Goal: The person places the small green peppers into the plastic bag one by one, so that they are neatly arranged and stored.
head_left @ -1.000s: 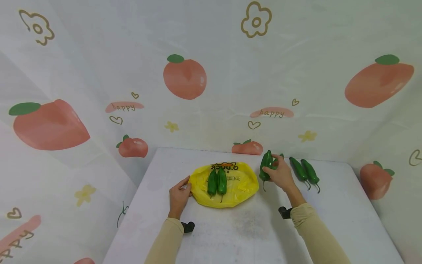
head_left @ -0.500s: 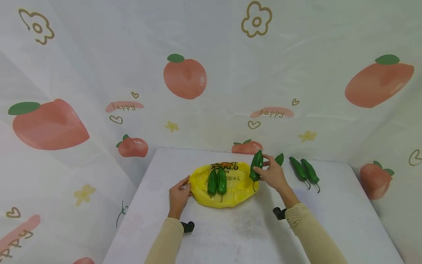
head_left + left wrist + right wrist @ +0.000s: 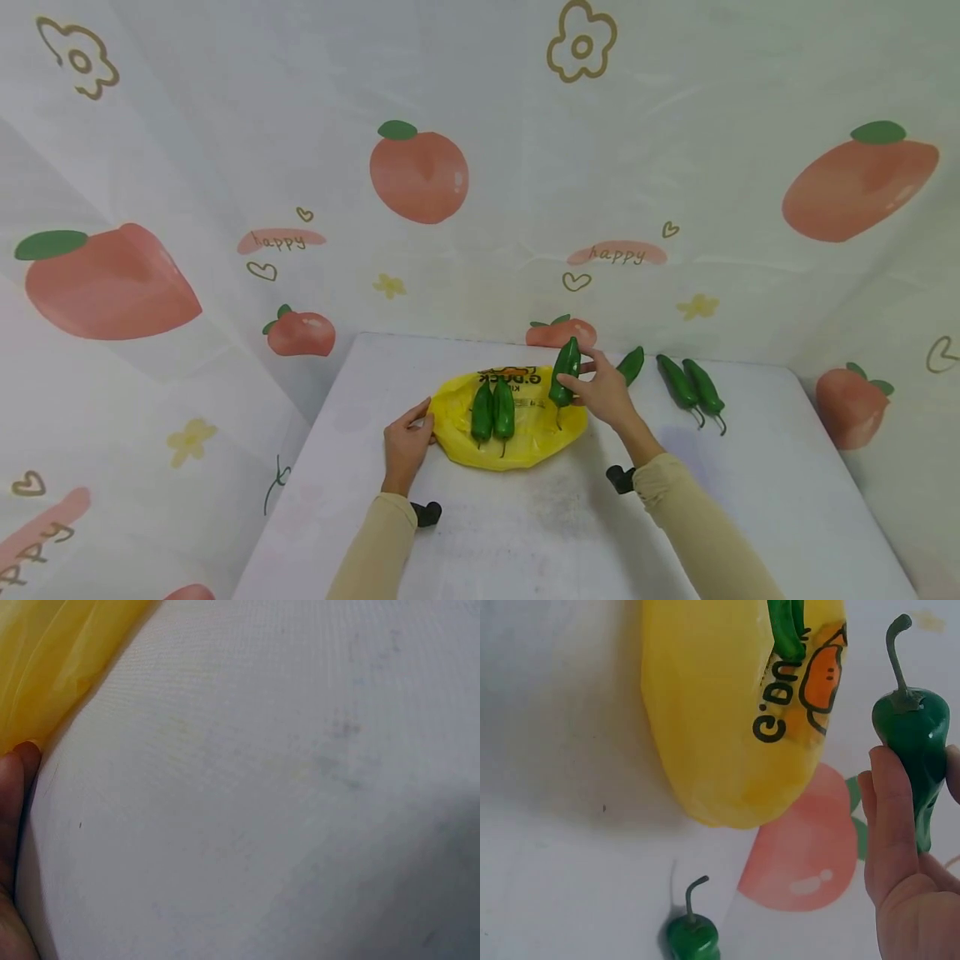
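My right hand (image 3: 609, 398) grips a green pepper (image 3: 565, 373) between thumb and fingers, above the right part of an oval yellow plastic bag (image 3: 532, 433) with printed lettering. In the right wrist view the held pepper (image 3: 913, 724) has its curved stem pointing up. On the bag two green peppers, a left one (image 3: 482, 413) and a right one (image 3: 504, 412), lie side by side. My left hand (image 3: 407, 437) pinches the bag's left edge; the left wrist view shows only some of its fingers (image 3: 26, 761) against the yellow plastic (image 3: 52, 660).
A green pepper (image 3: 632, 365), partly behind my right hand, lies on the white table (image 3: 525, 542). Farther right, two more peppers (image 3: 677, 383) lie together near the back edge. A fruit-printed wall covering (image 3: 480, 267) stands behind and at both sides.
My right hand has carried its green pepper leftward, from beside the bag to above its right part. The pepper behind that hand is more exposed. My left hand stays at the bag's edge.
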Demonstrator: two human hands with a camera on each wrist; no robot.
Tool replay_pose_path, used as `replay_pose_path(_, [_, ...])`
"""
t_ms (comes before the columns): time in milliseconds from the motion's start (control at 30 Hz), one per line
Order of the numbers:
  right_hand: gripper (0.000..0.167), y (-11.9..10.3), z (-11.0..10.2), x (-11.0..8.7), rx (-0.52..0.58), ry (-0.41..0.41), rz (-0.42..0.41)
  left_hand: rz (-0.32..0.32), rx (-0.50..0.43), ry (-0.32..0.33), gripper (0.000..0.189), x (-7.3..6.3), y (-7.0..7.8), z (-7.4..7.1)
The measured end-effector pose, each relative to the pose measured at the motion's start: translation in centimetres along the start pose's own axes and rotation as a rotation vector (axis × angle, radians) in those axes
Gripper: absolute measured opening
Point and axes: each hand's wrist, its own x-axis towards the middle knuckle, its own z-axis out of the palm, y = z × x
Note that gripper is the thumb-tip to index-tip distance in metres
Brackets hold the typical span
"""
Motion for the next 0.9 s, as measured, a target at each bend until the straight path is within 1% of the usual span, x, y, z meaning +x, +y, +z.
replay_pose_path(233, [0.076, -0.7, 1.1, 0.0, 0.0, -0.026, -0.016, -0.007, -0.001, 0.0, 0.032, 0.1, 0.0, 0.0])
replay_pose_path(333, [0.077, -0.8, 1.8, -0.1, -0.009, -0.031, -0.008, -0.011, -0.006, 0.002, 0.032, 0.1, 0.0, 0.0])
replay_pose_path(600, [0.074, -0.6, 3.8, -0.3, -0.024, -0.068, 0.0, 0.017, -0.005, 0.015, 0.032, -0.2, 0.1, -0.1])
replay_pose_path(900, [0.071, -0.8, 5.4, -0.4, -0.043, -0.078, -0.018, 0.034, -0.044, 0.02, 0.032, 0.0, -0.2, -0.1])
